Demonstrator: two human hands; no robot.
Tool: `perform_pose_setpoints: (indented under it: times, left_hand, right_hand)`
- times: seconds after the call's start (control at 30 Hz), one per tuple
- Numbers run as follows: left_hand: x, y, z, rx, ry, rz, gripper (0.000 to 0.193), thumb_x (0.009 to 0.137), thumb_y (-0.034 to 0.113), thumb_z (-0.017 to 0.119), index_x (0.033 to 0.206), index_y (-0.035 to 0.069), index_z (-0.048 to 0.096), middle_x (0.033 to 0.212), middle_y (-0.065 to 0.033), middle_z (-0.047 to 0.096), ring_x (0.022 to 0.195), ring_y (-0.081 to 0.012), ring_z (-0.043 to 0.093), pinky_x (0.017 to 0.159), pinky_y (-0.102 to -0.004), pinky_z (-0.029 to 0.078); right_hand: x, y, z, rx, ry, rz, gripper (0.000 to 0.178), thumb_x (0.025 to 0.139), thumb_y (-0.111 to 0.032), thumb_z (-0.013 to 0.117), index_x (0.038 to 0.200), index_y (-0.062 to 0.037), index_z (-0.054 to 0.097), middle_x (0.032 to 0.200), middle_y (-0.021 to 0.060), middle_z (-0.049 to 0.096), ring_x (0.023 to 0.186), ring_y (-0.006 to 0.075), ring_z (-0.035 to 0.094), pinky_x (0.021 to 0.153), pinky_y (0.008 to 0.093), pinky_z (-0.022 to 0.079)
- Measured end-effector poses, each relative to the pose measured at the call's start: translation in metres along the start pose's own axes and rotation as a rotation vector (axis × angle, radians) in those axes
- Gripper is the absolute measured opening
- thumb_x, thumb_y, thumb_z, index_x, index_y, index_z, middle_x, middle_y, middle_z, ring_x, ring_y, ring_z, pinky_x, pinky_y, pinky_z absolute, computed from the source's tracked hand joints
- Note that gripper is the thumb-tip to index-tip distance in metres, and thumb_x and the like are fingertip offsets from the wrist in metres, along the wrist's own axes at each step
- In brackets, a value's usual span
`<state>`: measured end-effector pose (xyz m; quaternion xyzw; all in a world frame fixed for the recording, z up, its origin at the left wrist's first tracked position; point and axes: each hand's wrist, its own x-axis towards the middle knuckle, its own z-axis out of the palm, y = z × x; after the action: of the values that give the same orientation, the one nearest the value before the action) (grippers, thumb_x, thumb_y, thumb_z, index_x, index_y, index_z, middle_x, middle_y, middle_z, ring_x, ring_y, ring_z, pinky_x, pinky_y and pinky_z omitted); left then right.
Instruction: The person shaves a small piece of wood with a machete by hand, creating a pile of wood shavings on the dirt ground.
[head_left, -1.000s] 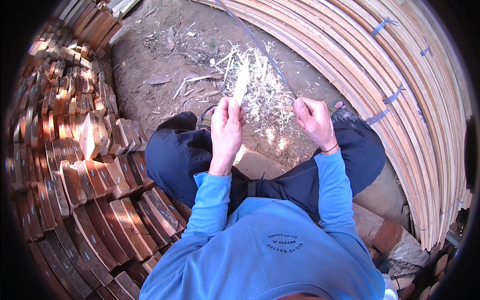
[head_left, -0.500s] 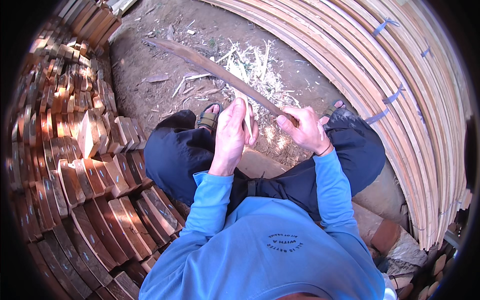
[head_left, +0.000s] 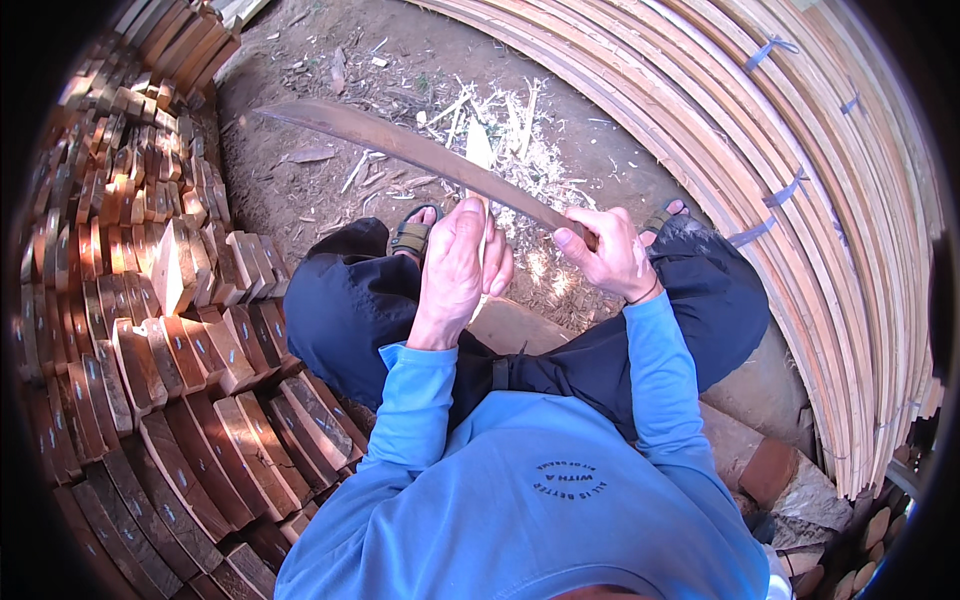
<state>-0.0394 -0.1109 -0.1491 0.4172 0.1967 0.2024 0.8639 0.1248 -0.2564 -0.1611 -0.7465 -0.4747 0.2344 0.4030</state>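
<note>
While hands grip blade [head_left: 420, 152] and stick [head_left: 478, 150], shavings [head_left: 520, 140] litter dirt ground [head_left: 330, 100].

Bare brown dirt ground [head_left: 330, 110], strewn with pale wood shavings and splinters [head_left: 510, 130]. Along the left, rows of stacked reddish-brown cut wood blocks [head_left: 150, 330]. Along the right, curved bundles of long pale wooden slats [head_left: 800, 180], tied with blue-grey straps [head_left: 785, 190].
</note>
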Motion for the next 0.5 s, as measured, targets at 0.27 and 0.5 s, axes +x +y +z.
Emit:
perform_pose_setpoints:
  times: [0.27, 0.5]
  left_hand:
    - [0.006, -0.009, -0.017, -0.039, 0.051, -0.022, 0.039, 0.111, 0.039, 0.044, 0.086, 0.009, 0.046, 0.054, 0.0020, 0.035, 0.041, -0.0099, 0.034, 0.041, -0.0245, 0.032]
    - [-0.001, 0.009, -0.009, 0.068, 0.115, -0.001, 0.038, 0.111, 0.034, 0.044, 0.083, 0.009, 0.047, 0.052, 0.0037, 0.032, 0.041, -0.0086, 0.032, 0.042, -0.0249, 0.026]
  right_hand:
    - [0.021, 0.019, 0.022, -0.072, 0.042, 0.036, 0.060, 0.096, -0.058, 0.061, 0.079, -0.0012, 0.069, 0.059, 0.0181, 0.059, 0.057, 0.0347, 0.062, 0.058, 0.0447, 0.046]
    - [0.033, 0.061, 0.018, 0.183, 0.137, 0.309, 0.068, 0.101, -0.060, 0.052, 0.072, 0.0000, 0.060, 0.057, 0.0080, 0.050, 0.054, 0.0190, 0.048, 0.055, 0.0401, 0.038]
